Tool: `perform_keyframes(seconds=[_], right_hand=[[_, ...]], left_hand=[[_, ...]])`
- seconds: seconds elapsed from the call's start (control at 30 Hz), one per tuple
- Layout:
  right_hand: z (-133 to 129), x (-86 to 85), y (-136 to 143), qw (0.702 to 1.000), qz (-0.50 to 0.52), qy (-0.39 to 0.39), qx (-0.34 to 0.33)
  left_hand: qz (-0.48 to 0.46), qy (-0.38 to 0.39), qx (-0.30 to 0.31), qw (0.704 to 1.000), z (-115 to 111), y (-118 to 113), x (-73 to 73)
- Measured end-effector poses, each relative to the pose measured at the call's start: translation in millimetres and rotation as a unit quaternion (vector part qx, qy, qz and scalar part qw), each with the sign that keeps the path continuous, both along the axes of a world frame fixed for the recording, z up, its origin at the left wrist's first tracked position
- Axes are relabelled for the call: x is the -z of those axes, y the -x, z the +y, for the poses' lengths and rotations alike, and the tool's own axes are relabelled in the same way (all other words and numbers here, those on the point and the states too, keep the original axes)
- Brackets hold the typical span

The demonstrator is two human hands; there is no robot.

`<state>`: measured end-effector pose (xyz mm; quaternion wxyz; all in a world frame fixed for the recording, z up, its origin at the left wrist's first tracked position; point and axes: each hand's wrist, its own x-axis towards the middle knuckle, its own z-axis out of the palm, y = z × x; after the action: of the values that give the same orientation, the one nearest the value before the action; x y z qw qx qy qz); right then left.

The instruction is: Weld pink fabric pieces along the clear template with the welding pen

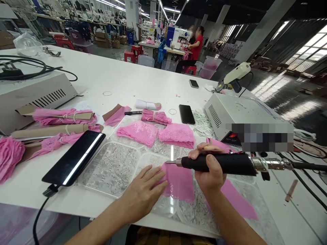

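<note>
1. The right hand point(211, 170) has its fingers wrapped around a black cylindrical tool with a slim metal tip point(224, 163). The thumb lies along the barrel, a grip that probably steadies the tip.
2. The tool lies nearly level, its tip pointing left at the upper left corner of a flat, bright pink fabric piece point(180, 182). Whether the tip touches the cloth, I cannot tell.
3. The left hand point(142, 194) grips nothing. Its fingers are open and extended, palm down, reaching the fabric's left edge, seemingly to keep that edge flat.
4. The fabric rests in front of the person on clear, speckled plastic panels with rounded corners point(111, 170), which likely give it a smooth bed.
5. Just beyond are two folded stacks of pink lace, left point(138, 132) and right point(176, 135), side by side and within easy reach. A tied pink lace bundle point(155, 116) sits behind them, its tie presumably holding the layers together.
6. A black cable point(306, 166) leaves the tool's rear toward the right, apparently routed away from the cloth. A grey vented metal box point(245, 105) stands on the white desk point(127, 81) to the right.
</note>
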<state>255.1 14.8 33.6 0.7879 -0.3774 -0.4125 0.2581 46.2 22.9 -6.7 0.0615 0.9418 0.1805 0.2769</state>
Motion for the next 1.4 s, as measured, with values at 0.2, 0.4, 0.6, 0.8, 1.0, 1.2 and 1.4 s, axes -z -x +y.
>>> perform_keyframes(seconds=[0.2, 0.4, 0.6, 0.8, 1.0, 1.2, 1.4], right_hand=[[-0.8, 0.9, 1.2, 1.000, -0.004, 0.003, -0.018], [-0.3, 0.2, 1.1, 1.000, -0.009, 0.006, -0.012], [0.1, -0.7, 1.9, 1.000, 0.000, 0.006, -0.022], [1.3, 0.5, 3.9, 0.999, -0.003, -0.007, -0.041], [-2.1, -11.7, -12.1, 0.999, -0.001, -0.034, 0.010], [-26.0, -17.0, -51.2, 0.996, -0.007, -0.007, 0.090], [-36.7, -11.0, -62.4, 0.995, 0.020, 0.011, 0.093]], left_hand=[[0.000, 0.007, 0.001, 1.000, 0.3, -1.1, -1.6], [0.001, 0.009, 0.000, 1.000, 0.1, -0.8, -2.6], [0.005, 0.007, 0.004, 1.000, 1.2, -0.6, -1.0], [0.000, -0.005, 0.008, 1.000, 2.5, -0.8, 0.9], [-0.012, -0.026, 0.021, 0.999, 6.2, 0.6, 6.7], [-0.008, -0.023, 0.035, 0.999, 5.9, 1.4, 15.0], [-0.004, -0.016, 0.036, 0.999, 5.8, 2.1, 14.0]])
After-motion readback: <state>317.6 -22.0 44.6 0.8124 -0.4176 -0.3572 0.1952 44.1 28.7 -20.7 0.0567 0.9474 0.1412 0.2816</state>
